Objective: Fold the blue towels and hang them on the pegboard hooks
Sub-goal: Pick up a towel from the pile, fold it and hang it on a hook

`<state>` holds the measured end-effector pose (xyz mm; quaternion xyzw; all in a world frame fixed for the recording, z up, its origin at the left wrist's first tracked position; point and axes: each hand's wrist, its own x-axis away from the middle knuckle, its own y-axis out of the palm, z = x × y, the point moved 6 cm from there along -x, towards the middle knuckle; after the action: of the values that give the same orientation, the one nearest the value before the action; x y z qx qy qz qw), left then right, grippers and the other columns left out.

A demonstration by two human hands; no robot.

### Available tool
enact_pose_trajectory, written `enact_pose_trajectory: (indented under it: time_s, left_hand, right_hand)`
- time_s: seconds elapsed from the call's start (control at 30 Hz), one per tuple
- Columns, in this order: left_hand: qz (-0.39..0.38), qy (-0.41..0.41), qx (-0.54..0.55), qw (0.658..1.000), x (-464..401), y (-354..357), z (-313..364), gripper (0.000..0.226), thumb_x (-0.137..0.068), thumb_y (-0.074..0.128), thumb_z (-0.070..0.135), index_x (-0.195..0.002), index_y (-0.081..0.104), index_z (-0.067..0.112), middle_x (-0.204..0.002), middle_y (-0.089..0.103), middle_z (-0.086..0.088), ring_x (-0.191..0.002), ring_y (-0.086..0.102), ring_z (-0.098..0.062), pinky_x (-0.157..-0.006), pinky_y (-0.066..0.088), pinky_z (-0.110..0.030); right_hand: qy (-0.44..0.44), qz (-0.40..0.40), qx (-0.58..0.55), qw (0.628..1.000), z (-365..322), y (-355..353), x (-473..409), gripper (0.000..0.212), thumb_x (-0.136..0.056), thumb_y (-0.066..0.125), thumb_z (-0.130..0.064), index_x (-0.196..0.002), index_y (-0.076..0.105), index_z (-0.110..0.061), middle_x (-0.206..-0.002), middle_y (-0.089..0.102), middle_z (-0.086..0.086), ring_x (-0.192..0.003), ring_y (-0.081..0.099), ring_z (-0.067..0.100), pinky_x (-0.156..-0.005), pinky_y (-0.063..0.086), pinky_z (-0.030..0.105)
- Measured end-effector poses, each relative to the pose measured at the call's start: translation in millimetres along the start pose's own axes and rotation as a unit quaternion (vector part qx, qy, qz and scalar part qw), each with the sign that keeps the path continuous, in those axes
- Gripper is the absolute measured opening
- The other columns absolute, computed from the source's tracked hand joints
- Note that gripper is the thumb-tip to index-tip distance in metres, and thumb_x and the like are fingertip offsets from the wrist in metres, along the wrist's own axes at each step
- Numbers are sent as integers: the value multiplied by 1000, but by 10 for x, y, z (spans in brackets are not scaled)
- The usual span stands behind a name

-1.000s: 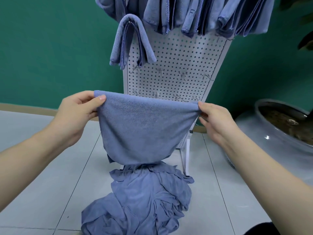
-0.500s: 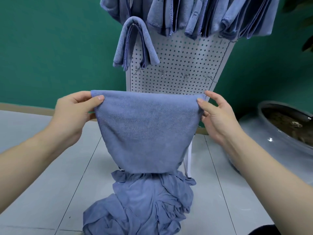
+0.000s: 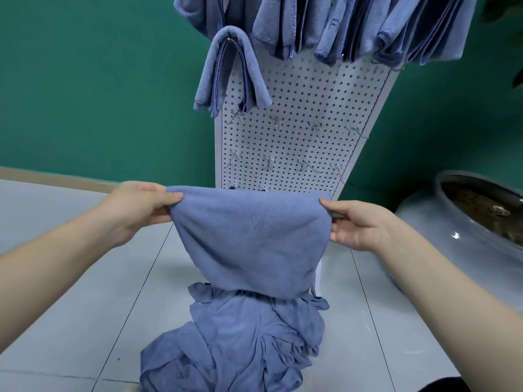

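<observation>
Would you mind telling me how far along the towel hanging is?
Done: a row of folded towels hangs along the pegboard top, plus one below. In hand: the left hand and right hand hold a towel stretched between them. Left: the pile on the floor, and bare hooks.

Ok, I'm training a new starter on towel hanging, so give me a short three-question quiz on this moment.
1. True or false: only one hand grips the held blue towel.
2. Where does the heap of unfolded towels lie?
A. In the grey pot
B. On the tiled floor at the foot of the pegboard
C. On a hook
3. Fill in: below the single folded towel at the pegboard's left edge, the rows of metal hooks are ____.

Key
1. False: the left hand and right hand each pinch a top corner.
2. B
3. Bare
</observation>
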<state>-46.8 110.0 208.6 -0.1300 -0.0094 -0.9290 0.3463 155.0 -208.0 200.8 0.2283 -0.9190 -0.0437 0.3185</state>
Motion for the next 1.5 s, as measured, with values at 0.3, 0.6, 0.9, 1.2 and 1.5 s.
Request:
enact_pose_trajectory:
  time_s: [0.3,0.6,0.9,1.2,1.5]
  left_hand:
    - [85,22,-11,996,87,71,59,12,-94,72,10,-90,68,-1,-96,72,-20,-71,67,-26,-55,62,-25]
    - [73,178,-31,981,633,606,389,12,-87,79,10,-85,74,0,-68,76,-5,-58,68,-14,-55,62,-33]
    - [9,226,-50,973,838,893,275,8,-90,77,12,-86,81,18,-79,79,4,-79,77,-18,-84,62,-47]
    - [-62,252,-7,966,918,990,289,27,-96,64,-3,-104,78,20,-102,78,6,-94,74,-8,-74,64,-27]
    - [14,378,-184,907,869,837,476,30,-78,86,30,-94,61,26,-95,62,6,-91,58,-6,-81,44,-18]
  right_hand:
    - [-118,83,53,988,7,151,63,23,-97,70,-13,-115,71,0,-110,77,15,-90,70,24,-73,60,38]
    - [-298,27,117,947,237,966,553,23,-95,71,-16,-76,70,-3,-75,63,7,-77,56,18,-78,56,50]
    - [-323,-10,150,934,454,1241,758,21,-102,63,-10,-89,80,-11,-87,80,7,-79,69,12,-84,59,43]
    - [-379,-11,165,911,342,1198,828,27,-105,57,-24,-95,81,-16,-93,76,20,-97,67,47,-92,53,64]
    - [-405,-57,157,899,228,1198,933,28,-101,65,-14,-81,67,6,-68,57,4,-69,49,11,-66,40,30]
